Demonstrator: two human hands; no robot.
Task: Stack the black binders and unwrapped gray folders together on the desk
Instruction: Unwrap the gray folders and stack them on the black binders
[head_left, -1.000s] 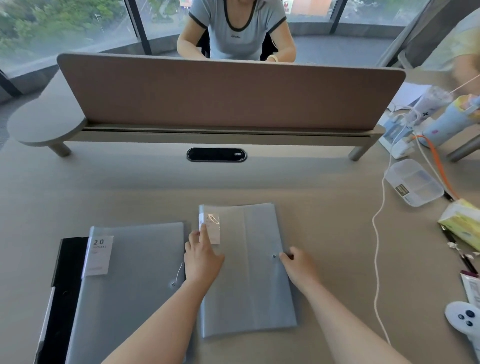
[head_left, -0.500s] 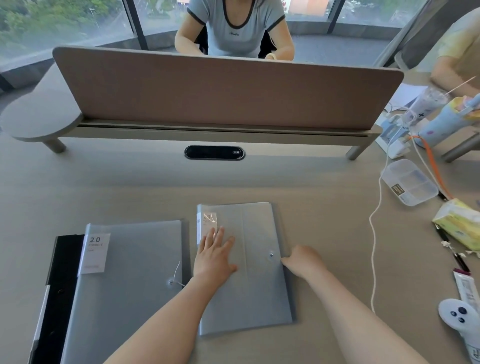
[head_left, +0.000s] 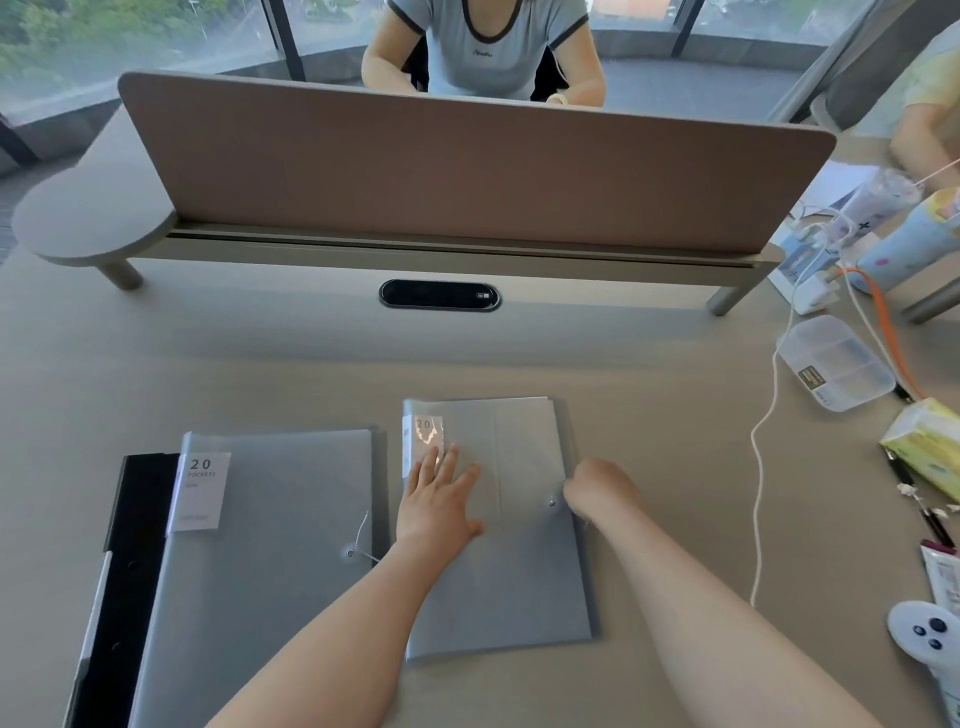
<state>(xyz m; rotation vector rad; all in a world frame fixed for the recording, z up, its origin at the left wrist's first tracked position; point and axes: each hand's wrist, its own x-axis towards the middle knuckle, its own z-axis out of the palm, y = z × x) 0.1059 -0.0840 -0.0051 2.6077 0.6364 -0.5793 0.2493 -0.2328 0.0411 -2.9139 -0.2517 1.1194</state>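
A gray folder in clear shiny wrap (head_left: 519, 566) lies flat on the desk in front of me. My left hand (head_left: 439, 506) rests palm down on its left half with the fingers spread. My right hand (head_left: 597, 491) is curled at the folder's right edge by its button clasp; the fingertips are hidden, and they seem to pinch the wrap or edge. To the left lies an unwrapped gray folder (head_left: 260, 561) with a white "20 pockets" label, on top of a black binder (head_left: 127, 561) whose left strip shows.
A brown divider screen (head_left: 467, 166) stands across the desk's back, with a person seated behind it. On the right are a clear plastic box (head_left: 836, 369), a white cable (head_left: 761, 467), a tissue pack (head_left: 930, 441), pens and a white controller (head_left: 924, 636).
My left hand slid from the folder's top-left label to lie flat with spread fingers on its left half. My right hand curled tighter at the right edge.
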